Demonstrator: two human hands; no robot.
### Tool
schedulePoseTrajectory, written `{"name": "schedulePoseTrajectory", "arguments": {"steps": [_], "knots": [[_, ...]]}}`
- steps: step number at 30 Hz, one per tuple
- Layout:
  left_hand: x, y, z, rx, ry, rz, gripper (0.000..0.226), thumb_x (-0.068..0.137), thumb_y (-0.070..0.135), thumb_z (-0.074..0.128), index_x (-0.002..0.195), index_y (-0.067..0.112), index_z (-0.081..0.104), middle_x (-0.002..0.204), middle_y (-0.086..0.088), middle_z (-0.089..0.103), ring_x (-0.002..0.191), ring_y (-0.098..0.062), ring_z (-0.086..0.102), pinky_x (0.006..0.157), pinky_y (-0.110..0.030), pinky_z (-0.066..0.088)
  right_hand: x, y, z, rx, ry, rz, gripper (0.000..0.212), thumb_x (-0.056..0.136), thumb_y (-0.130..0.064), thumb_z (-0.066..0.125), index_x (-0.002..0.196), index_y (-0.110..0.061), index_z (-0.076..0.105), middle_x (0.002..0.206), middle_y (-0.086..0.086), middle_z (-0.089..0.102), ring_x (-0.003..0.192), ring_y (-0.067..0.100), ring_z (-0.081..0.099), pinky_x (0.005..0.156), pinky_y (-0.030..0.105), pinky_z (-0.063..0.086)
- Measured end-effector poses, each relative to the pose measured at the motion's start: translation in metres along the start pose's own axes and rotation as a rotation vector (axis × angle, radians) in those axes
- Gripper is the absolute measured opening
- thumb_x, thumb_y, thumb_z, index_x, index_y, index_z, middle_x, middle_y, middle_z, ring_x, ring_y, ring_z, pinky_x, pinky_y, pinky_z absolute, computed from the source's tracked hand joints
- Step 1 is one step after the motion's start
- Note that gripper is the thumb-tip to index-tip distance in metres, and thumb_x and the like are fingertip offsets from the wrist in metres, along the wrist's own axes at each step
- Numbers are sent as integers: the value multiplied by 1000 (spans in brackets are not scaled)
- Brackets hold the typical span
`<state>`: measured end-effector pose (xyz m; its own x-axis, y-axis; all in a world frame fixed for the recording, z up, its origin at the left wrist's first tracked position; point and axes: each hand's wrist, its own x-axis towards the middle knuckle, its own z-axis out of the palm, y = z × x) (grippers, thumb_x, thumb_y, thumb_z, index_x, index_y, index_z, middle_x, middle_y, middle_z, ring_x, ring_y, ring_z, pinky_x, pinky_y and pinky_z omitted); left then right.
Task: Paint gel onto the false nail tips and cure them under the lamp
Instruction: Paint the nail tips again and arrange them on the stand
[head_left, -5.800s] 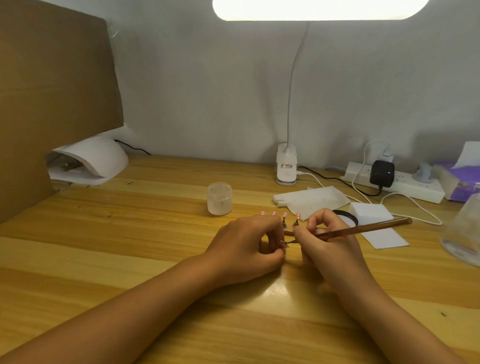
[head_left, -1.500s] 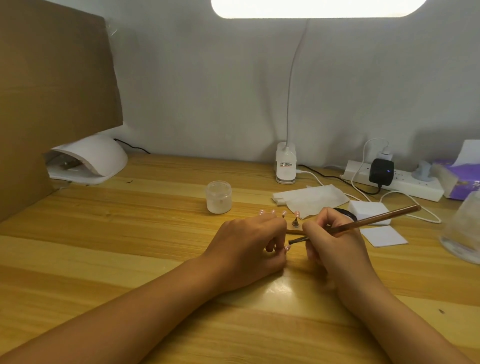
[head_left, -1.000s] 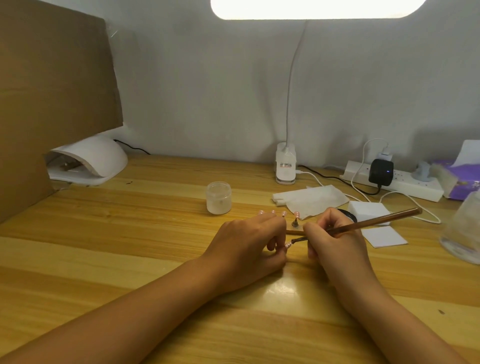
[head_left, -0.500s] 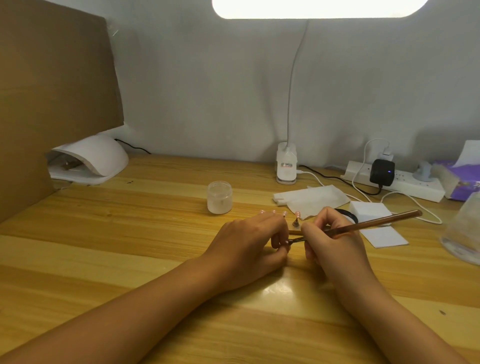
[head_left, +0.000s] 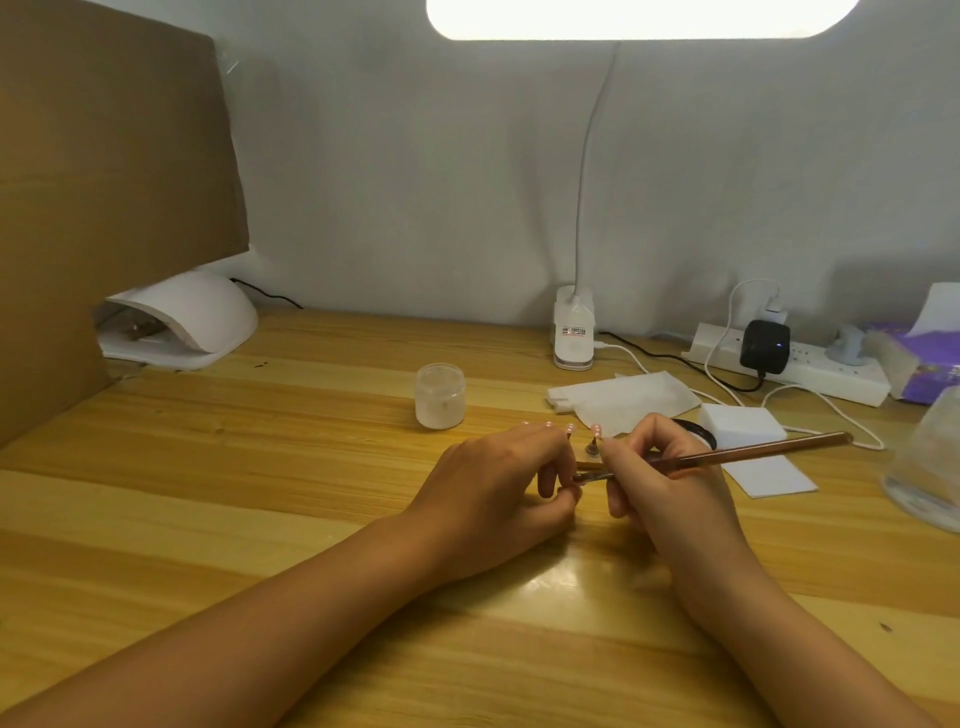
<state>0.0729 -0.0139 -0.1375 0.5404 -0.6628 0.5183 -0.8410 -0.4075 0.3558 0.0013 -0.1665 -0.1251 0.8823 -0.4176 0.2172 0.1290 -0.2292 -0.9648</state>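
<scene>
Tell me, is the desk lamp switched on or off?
On: the desk lamp glows bright white at the top of the view.

Nail tip (head_left: 577, 481): being covered by the left grip (head_left: 498, 496), right of the jar (head_left: 439, 396).
Brush (head_left: 727, 457): bristles vanishing there too.
Clear container (head_left: 930, 467): running off frame.

Right hand (head_left: 670, 483) holds brush (head_left: 753, 451); bristles touch nail tip (head_left: 577, 481) pinched in left hand (head_left: 498, 488).

The pale wooden bench (head_left: 260, 467) carries a white domed curing lamp (head_left: 197, 317) at its far left corner, a small frosted jar (head_left: 439, 396) near the middle and a white power strip (head_left: 810, 370) along its far right edge.
</scene>
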Motion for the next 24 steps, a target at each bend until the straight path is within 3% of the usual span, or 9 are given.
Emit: {"name": "schedulePoseTrajectory", "arguments": {"steps": [9,15,20,24], "knots": [[0,0,-2,5,7,6,10,86,35,63,87,33,54,71,16,46,65,-1,46,55,-27,40,1,3,0,-62,55,-2,18,89,-16,62,77,-5,55,47,1,57,42,7,48,53,33,42],[0,0,-1,-2,18,6,9,88,36,62,88,31,55,71,15,47,66,-6,47,54,-31,41,1,3,-1,-38,92,8,17,88,-15,62,75,-7,54,48,-1,56,42,3,48,55,31,39],[0,0,-2,-1,28,15,10,87,34,64,87,32,55,70,13,46,66,-8,47,55,-34,43,1,0,-2,37,37,25,25,91,-21,62,78,-2,53,49,1,57,43,11,43,43,23,35],[0,0,-2,2,25,19,10,87,32,65,86,30,55,70,13,46,65,-9,47,54,-34,42,1,2,1,-20,19,0,25,91,-22,63,81,-1,54,51,3,60,46,14,48,47,28,40]]}}
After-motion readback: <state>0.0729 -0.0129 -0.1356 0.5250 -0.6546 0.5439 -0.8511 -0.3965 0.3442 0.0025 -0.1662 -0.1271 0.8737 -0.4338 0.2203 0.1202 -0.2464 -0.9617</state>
